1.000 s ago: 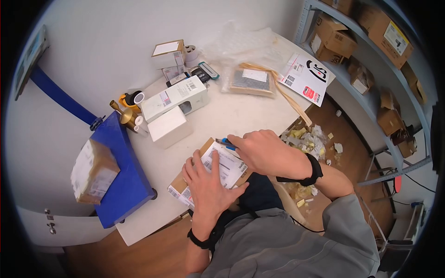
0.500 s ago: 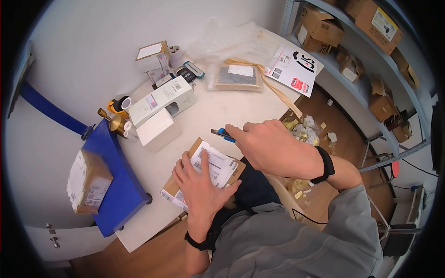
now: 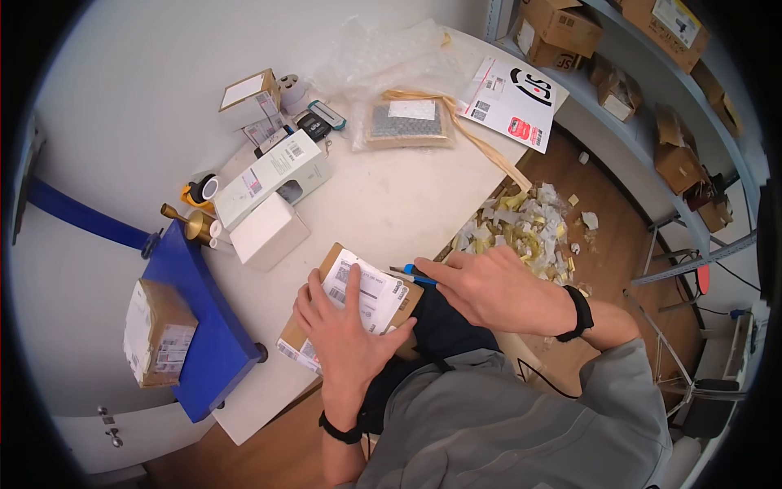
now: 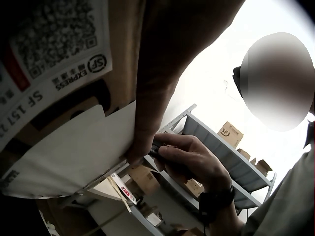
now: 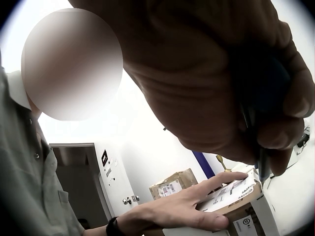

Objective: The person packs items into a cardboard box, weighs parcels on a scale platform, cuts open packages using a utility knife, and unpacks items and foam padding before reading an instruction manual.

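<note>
A cardboard box [image 3: 330, 262] with white shipping labels lies at the near edge of the white table in the head view. Spread over its top, the left hand [image 3: 349, 336] rests with fingers apart and thumb along the near side. Just right of the box, the right hand [image 3: 507, 289] grips a blue utility knife [image 3: 419, 277], its blade pointing left toward the box's upper right edge. In the right wrist view the knife tip is close to the box's edge [image 5: 256, 189]; whether it touches, I cannot tell.
White boxes [image 3: 269, 231] and a brass object [image 3: 198, 226] stand at the table's left. A bubble-wrapped packet [image 3: 407, 124] and a white mailer [image 3: 511, 102] lie at the back. A taped parcel [image 3: 160, 332] sits on a blue stand [image 3: 213, 326]. Packing scraps [image 3: 529, 228] are right of the table.
The knife moved off the box's top edge, then lower and rightward beside its upper right side. The left hand has stayed on the box while the whole view shifted.
</note>
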`<state>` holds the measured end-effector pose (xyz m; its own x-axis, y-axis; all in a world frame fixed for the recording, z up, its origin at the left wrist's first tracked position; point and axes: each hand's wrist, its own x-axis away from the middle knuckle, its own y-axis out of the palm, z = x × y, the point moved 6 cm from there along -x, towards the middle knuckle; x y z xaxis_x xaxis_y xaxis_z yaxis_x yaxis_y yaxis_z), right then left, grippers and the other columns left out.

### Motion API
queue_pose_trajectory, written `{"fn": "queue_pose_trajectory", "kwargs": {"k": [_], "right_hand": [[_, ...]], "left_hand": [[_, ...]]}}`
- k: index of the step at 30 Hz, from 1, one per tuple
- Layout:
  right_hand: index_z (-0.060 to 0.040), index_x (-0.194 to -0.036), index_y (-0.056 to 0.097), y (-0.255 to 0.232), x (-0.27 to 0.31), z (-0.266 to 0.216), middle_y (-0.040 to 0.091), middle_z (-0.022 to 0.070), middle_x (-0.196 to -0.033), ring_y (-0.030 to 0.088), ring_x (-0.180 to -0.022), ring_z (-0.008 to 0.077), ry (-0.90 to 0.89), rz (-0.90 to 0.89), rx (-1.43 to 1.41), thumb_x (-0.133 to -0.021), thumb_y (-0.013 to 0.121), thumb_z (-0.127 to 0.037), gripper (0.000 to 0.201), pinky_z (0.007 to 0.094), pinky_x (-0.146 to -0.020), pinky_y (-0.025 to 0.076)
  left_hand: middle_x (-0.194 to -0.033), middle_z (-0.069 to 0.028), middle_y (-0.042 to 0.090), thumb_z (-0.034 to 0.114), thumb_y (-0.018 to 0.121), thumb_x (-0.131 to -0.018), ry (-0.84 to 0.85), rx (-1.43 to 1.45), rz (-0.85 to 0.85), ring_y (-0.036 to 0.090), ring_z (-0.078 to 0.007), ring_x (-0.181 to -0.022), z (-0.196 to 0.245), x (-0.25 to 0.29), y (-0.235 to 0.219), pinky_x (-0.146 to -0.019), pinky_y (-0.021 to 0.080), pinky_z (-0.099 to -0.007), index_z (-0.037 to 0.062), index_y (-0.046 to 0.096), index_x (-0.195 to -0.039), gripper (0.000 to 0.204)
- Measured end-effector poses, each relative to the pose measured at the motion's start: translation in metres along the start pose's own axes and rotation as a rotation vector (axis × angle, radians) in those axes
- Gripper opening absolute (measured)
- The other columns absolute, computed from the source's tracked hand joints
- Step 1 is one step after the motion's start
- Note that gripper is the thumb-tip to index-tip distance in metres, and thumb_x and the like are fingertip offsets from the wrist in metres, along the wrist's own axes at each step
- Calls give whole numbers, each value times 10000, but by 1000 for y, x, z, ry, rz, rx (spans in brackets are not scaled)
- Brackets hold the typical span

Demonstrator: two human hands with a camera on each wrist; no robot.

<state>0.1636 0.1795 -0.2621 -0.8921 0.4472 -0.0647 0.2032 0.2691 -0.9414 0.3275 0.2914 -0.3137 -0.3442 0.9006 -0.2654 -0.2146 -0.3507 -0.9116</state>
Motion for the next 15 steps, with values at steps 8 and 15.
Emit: {"fn": "queue_pose_trajectory", "kwargs": {"k": [8,15], "right_hand": [[-145,-1337,669,-30,5,22,632,85,-872,645,-699,294,-227,11,-4,-882,677,-84,459,390,-608,511],[-131,-1298,683,-34,-3,5,581,37,-884,626,-908,228,-586,16,178,-829,668,-76,472,377,-924,507]], "left_hand": [[-1613,-247,326,399,940,-563,212,117,-335,270,-490,-1492,-21,-28,-14,-1223,260,-607,142,566,-1466,1011],[-1677,-179,295,207,948,-578,313,-142,-413,189,-441,-1569,-26,-14,-40,-1287,106,-605,246,574,-1483,980]]}}
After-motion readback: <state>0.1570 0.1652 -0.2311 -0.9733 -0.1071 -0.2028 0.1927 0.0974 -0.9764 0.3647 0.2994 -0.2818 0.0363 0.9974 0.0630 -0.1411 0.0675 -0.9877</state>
